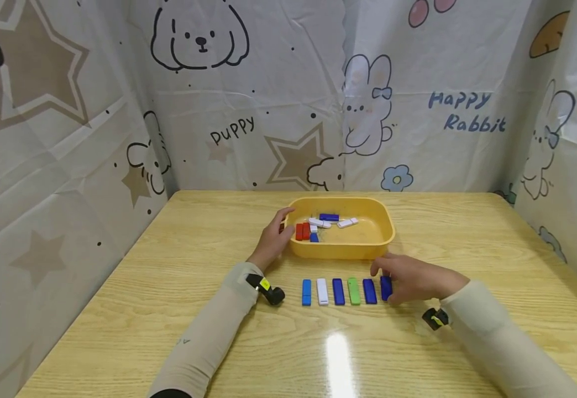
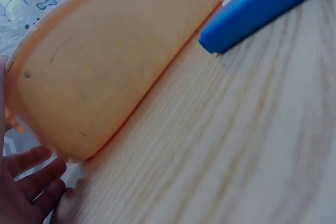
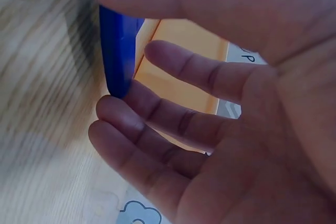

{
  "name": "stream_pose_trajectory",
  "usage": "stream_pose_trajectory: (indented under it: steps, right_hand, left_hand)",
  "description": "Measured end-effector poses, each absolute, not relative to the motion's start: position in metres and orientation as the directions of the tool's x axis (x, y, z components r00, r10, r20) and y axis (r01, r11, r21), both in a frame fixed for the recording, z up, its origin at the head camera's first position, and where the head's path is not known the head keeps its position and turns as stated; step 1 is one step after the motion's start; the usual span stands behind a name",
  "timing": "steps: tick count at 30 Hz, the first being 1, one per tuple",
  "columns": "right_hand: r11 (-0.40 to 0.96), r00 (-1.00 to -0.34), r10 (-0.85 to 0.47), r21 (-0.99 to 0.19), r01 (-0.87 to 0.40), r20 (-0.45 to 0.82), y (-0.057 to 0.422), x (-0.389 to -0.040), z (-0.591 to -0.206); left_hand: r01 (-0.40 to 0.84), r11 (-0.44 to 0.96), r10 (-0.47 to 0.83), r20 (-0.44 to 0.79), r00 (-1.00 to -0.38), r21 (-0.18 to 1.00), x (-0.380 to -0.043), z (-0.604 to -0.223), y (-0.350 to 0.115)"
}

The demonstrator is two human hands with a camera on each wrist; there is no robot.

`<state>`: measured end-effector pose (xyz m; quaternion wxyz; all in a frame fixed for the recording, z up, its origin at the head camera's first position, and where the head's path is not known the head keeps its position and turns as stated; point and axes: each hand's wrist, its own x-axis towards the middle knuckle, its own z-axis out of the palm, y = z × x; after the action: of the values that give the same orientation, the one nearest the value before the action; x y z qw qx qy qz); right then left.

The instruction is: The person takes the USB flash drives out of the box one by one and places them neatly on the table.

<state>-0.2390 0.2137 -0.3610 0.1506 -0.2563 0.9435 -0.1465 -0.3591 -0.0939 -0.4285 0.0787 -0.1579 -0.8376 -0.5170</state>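
Note:
My right hand point(image 1: 415, 276) pinches a dark blue USB stick point(image 3: 118, 51) by its ends, thumb at one end and fingertips at the other. This stick is at the right end of a row with a light blue stick point(image 1: 307, 292), a white stick point(image 1: 322, 291), a green stick point(image 1: 353, 291) and two more dark blue ones. Behind the row stands a yellow bin point(image 1: 340, 251). My left hand point(image 1: 272, 240) holds its left end, thumb over the rim and fingers against the outside. In the left wrist view, part of the thumb is cut off.
Inside the bin lie red sticks point(image 1: 302, 231), white sticks point(image 1: 320, 223) and blue sticks point(image 1: 329, 217), loosely scattered. Everything stands on a wood-grain table point(image 1: 134, 309). Printed cloth point(image 1: 283, 110) hangs at the back and both sides.

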Motion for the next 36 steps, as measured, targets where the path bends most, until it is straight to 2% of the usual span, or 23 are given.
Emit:
stream_pose_trajectory:
  steps: [11, 36]
  right_hand:
    - [0.8, -0.801, -0.562, -0.381, -0.463, -0.205, 0.2144, -0.2392, -0.3629]
    - [0.815, -0.801, -0.548, -0.37, -0.445, -0.243, 0.2117, -0.2379, -0.365]
  left_hand:
    - [0.347, 0.418, 0.182, 0.297, -0.937, 0.839, -0.3592, -0.4271, -0.0966]
    - [0.346, 0.405, 0.185, 0.295, -0.938, 0.846, -0.3599, -0.4276, -0.0943]
